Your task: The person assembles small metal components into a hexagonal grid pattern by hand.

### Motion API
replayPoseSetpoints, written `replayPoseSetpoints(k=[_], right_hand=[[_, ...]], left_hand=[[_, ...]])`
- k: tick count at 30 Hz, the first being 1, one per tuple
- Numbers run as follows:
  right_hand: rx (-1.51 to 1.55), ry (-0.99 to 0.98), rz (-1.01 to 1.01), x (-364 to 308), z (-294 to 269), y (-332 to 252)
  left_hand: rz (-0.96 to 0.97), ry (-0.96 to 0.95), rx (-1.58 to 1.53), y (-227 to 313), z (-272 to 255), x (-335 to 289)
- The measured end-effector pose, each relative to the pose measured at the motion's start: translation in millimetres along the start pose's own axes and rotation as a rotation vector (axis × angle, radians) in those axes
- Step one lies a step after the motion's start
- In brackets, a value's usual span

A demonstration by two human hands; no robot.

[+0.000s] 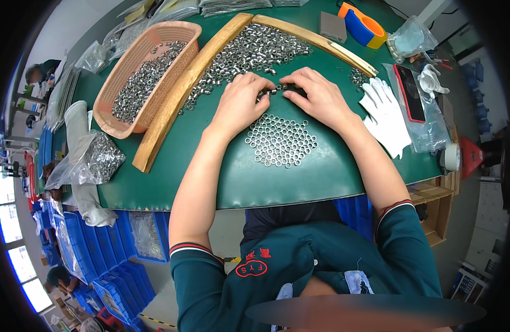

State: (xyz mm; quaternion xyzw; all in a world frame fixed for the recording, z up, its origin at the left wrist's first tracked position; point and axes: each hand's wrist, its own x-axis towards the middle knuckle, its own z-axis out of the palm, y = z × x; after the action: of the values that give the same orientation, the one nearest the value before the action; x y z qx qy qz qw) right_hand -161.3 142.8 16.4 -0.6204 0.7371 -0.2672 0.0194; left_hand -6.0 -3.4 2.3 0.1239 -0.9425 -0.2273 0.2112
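On the green tabletop, my left hand (pixel 239 104) is curled with its thumb and fingers around a few small metal rings (pixel 274 90). Facing it, my right hand (pixel 321 98) pinches at the same short row of rings; its fingertips partly hide them. Just beyond my fingers spreads a loose heap of shiny metal rings (pixel 252 52), tumbled in all directions. Nearer to me, between my forearms, a flat patch of rings (pixel 281 141) lies one layer deep with the holes facing up.
Two wooden strips (pixel 174 108) (pixel 315 40) border the heap. Left are a pink basket (pixel 108 105) of rings and a plastic bag (pixel 103 157) of metal pieces. Right lie a white glove (pixel 385 116), a phone (pixel 409 93) and a tape dispenser (pixel 362 25). Blue crates (pixel 119 288) stand below.
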Motion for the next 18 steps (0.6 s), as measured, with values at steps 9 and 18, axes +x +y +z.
replayPoseSetpoints(k=[9, 18], right_hand=[[0.0, 0.015, -0.106, 0, 2, 2], [-0.003, 0.011, -0.051, 0, 1, 2]], left_hand=[[-0.085, -0.06, -0.004, 8, -6, 1], [-0.045, -0.005, -0.024, 3, -5, -2]])
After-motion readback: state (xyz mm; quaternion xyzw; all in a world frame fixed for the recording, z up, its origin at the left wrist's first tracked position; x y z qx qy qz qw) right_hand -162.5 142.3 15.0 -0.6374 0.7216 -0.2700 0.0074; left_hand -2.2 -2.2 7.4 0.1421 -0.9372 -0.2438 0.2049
